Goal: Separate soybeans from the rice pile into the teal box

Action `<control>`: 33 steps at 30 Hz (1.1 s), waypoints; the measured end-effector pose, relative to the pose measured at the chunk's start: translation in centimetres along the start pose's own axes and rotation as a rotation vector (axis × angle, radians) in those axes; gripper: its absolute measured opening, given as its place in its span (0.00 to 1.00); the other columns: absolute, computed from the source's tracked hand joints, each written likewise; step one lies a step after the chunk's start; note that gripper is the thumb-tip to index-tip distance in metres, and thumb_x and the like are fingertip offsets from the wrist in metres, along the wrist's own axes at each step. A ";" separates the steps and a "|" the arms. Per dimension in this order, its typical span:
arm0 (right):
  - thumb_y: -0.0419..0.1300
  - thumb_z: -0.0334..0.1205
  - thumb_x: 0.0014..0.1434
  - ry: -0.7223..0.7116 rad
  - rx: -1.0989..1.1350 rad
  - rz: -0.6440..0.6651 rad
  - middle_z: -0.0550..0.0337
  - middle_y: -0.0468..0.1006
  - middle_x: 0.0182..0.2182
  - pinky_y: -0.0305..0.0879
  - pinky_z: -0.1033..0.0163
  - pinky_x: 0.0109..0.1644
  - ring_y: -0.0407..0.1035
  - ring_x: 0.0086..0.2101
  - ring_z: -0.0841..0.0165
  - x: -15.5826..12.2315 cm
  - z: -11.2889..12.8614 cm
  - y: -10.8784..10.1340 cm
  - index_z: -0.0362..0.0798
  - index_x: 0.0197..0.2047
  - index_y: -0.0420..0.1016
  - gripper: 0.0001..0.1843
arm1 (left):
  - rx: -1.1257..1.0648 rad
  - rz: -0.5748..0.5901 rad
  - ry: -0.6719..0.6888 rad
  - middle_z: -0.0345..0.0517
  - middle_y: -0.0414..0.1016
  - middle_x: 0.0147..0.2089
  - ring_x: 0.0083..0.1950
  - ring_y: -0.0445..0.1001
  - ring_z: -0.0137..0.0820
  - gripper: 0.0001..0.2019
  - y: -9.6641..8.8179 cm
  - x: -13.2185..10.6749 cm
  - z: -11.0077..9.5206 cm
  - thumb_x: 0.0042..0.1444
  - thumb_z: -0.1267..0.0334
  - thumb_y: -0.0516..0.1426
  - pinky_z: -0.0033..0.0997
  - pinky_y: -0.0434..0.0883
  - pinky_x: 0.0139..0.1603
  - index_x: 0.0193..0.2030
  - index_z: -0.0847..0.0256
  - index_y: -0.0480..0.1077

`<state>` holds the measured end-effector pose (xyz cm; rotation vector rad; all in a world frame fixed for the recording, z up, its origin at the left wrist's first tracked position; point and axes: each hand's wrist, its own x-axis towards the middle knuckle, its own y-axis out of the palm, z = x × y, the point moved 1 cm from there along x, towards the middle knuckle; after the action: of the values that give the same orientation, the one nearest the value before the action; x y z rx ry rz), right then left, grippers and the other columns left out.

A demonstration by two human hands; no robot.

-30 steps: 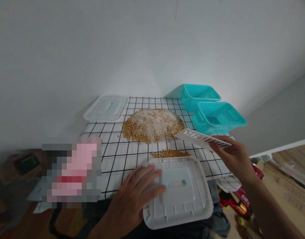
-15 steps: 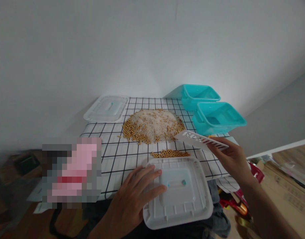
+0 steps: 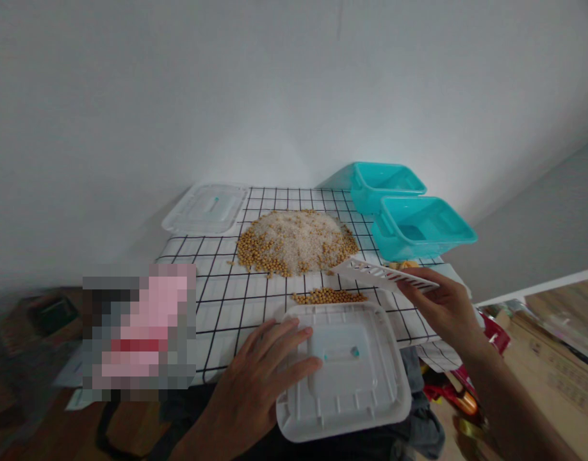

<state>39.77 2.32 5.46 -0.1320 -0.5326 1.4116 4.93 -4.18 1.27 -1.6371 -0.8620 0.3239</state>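
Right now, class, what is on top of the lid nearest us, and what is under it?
The left hand rests on the lid. Beans lie along its far edge; what's directly underneath is covered.

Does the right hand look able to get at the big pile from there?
Probably yes: the right hand holds a slotted tool whose far end looks right by the pile, and nothing visible stands between them.

Left of the near lid (image 3: 344, 378), a pixelated patch (image 3: 145, 320) is unreadable; the lid's left edge lies partly hidden under the left hand (image 3: 260, 365). Beyond the lid's far right corner, the slotted tool (image 3: 364, 273) partly conceals an unidentifiable yellowish item (image 3: 404, 264) and some fingers of the right hand (image 3: 445, 310).
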 end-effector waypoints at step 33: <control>0.68 0.45 0.60 0.059 -0.033 0.043 0.55 0.84 0.40 0.72 0.60 0.34 0.78 0.36 0.60 -0.8 0.5 -0.1 0.53 0.47 0.82 0.13 | -0.006 0.018 -0.008 0.33 0.60 0.74 0.76 0.53 0.41 0.22 0.1 0.0 0.1 0.66 0.64 0.56 0.55 0.50 0.75 0.64 0.37 0.67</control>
<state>39.60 1.40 5.71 -0.2125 -0.5067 1.4364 4.91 -4.12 1.14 -1.6510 -0.8553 0.3410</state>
